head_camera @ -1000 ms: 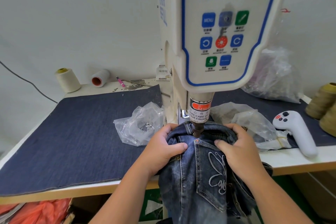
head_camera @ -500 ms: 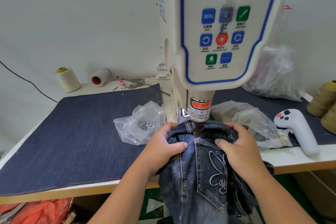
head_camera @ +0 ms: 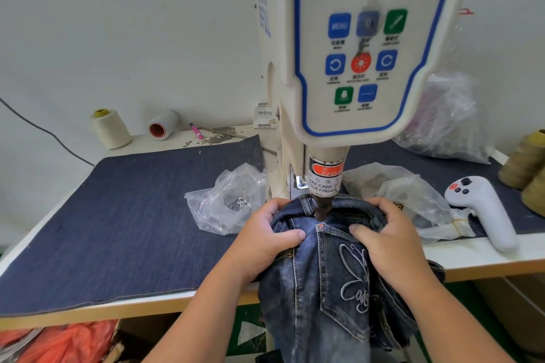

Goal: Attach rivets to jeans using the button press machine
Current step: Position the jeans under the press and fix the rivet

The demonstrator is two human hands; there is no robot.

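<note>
Dark blue jeans [head_camera: 324, 268] with a white embroidered back pocket hang off the table's front edge, their waistband under the press head. The cream button press machine [head_camera: 348, 68] stands over them, and its dark punch tip [head_camera: 321, 209] sits just above the pocket's top left corner, where a red dot shows. My left hand [head_camera: 265, 239] grips the bunched denim left of the punch. My right hand [head_camera: 386, 236] grips the waistband on the right, thumb pressed on the pocket. A clear bag [head_camera: 227, 200] left of the machine holds several small metal rivets.
A dark denim mat [head_camera: 124, 215] covers the table top. Two thread cones [head_camera: 110, 128] stand at the back left, brown cones [head_camera: 528, 162] at the right edge. A white handheld controller [head_camera: 483, 209] lies at the right, beside crumpled plastic bags [head_camera: 413, 197]. Orange plastic [head_camera: 67, 342] sits under the table.
Both hands keep the same grip on the jeans under the punch. Only the camera view has shifted slightly.
</note>
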